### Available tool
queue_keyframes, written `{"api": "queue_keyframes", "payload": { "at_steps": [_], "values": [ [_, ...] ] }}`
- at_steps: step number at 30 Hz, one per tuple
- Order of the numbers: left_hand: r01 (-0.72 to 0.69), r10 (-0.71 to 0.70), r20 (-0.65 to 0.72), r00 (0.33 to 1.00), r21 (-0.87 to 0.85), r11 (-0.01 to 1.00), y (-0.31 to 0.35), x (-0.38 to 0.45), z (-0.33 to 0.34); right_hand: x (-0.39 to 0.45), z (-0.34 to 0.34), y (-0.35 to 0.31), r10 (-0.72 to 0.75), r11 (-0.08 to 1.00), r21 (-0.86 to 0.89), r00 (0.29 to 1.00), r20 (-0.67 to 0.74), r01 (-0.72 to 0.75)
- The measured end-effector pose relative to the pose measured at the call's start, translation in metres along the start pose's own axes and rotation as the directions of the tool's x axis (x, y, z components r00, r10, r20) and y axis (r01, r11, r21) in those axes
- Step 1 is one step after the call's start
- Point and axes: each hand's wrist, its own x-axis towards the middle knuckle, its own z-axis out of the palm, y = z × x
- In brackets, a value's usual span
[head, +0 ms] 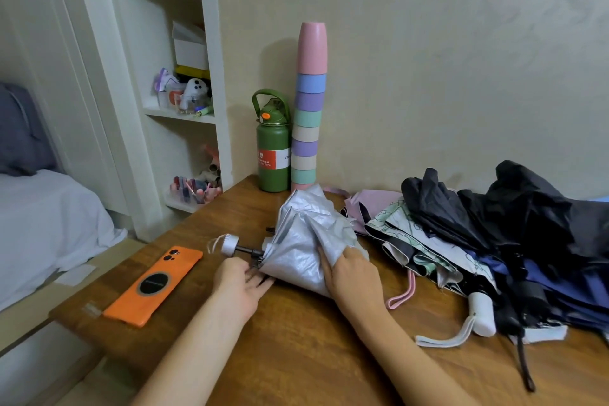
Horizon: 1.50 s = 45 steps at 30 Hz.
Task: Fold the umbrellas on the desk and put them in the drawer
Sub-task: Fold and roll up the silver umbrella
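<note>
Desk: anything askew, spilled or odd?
Nothing spilled or visibly damaged. The umbrella pile at the desk's right lies tangled, straps trailing. The cup stack by the green bottle looks tall and slightly bowed. Both hands work on the silver umbrella.
</note>
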Motion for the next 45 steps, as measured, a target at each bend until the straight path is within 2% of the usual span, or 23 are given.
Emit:
{"api": "queue_keyframes", "payload": {
  "at_steps": [4, 7, 9, 10, 15, 17, 19, 20, 22, 25, 27, 29, 30, 33, 34, 37, 42, 45],
  "values": [
    [0.026, -0.027, 0.003, 1.0, 0.136, 0.99, 0.006, -0.028, -0.015, -0.002, 0.009, 0.004, -0.028, 0.999, -0.031, 0.996, 0.079, 0.031],
    [0.074, -0.083, 0.052, 0.995, 0.151, 0.986, 0.014, -0.029, -0.015, -0.005, 0.013, 0.009, -0.108, 0.992, 0.063, 0.994, -0.034, 0.11],
    [0.061, -0.074, 0.104, 0.992, 0.128, 0.99, 0.016, -0.022, -0.011, -0.009, 0.01, 0.011, -0.122, 0.973, 0.181, 0.985, -0.122, 0.143],
    [0.041, -0.058, 0.13, 0.99, 0.124, 0.991, 0.014, -0.018, -0.008, -0.01, 0.007, 0.011, -0.134, 0.961, 0.228, 0.984, -0.119, 0.158],
    [-0.087, 0.05, 0.221, 0.974, 0.161, 0.983, 0.004, 0.013, 0.004, 0.001, 0.015, 0.029, -0.231, 0.941, 0.282, 0.963, 0.14, 0.185],
    [-0.155, 0.096, 0.233, 0.968, 0.253, 0.955, 0.003, 0.016, 0.008, 0.006, 0.018, 0.033, -0.227, 0.948, 0.264, 0.961, 0.16, 0.18],
    [-0.276, 0.206, 0.196, 0.959, 0.462, 0.843, 0.002, 0.018, 0.005, 0.003, 0.011, 0.03, -0.253, 0.95, 0.215, 0.962, 0.105, 0.227],
    [-0.347, 0.299, 0.181, 0.937, 0.577, 0.739, 0.001, 0.02, 0.0, -0.002, 0.004, 0.026, -0.289, 0.94, 0.203, 0.956, 0.048, 0.274],
    [-0.483, 0.44, 0.263, 0.858, 0.703, 0.521, 0.004, 0.022, -0.015, -0.014, -0.013, 0.017, -0.409, 0.89, 0.206, 0.912, -0.036, 0.407],
    [-0.625, 0.475, 0.446, 0.759, 0.706, 0.335, 0.006, 0.022, -0.043, -0.029, -0.041, -0.001, -0.546, 0.761, 0.36, 0.833, -0.095, 0.54],
    [-0.674, 0.465, 0.531, 0.708, 0.704, 0.223, 0.005, 0.018, -0.058, -0.034, -0.049, -0.012, -0.584, 0.69, 0.526, 0.812, -0.002, 0.497],
    [-0.731, 0.47, 0.617, 0.631, 0.677, 0.091, 0.002, 0.012, -0.064, -0.035, -0.05, -0.017, -0.568, 0.698, 0.6, 0.813, 0.132, 0.39],
    [-0.76, 0.469, 0.657, 0.59, 0.648, 0.047, 0.0, 0.01, -0.065, -0.036, -0.046, -0.018, -0.541, 0.714, 0.602, 0.827, 0.152, 0.357],
    [-0.833, 0.391, 0.785, 0.48, 0.548, -0.079, -0.005, 0.011, -0.062, -0.035, -0.038, -0.014, -0.408, 0.793, 0.516, 0.911, 0.056, 0.324],
    [-0.839, 0.343, 0.814, 0.469, 0.532, -0.113, -0.008, 0.012, -0.061, -0.035, -0.034, -0.012, -0.359, 0.828, 0.474, 0.932, 0.038, 0.3],
    [-0.799, 0.21, 0.818, 0.536, 0.571, -0.187, -0.012, 0.016, -0.06, -0.033, -0.016, -0.004, -0.253, 0.923, 0.324, 0.962, 0.103, 0.208],
    [-0.7, -0.042, 0.788, 0.614, 0.519, -0.491, -0.011, 0.012, -0.057, -0.031, 0.002, 0.009, -0.172, 0.98, 0.128, 0.969, 0.176, 0.151],
    [-0.628, -0.137, 0.723, 0.677, 0.472, -0.618, -0.011, 0.009, -0.056, -0.03, 0.004, 0.014, -0.092, 0.992, 0.103, 0.968, 0.233, 0.07]
  ]
}}
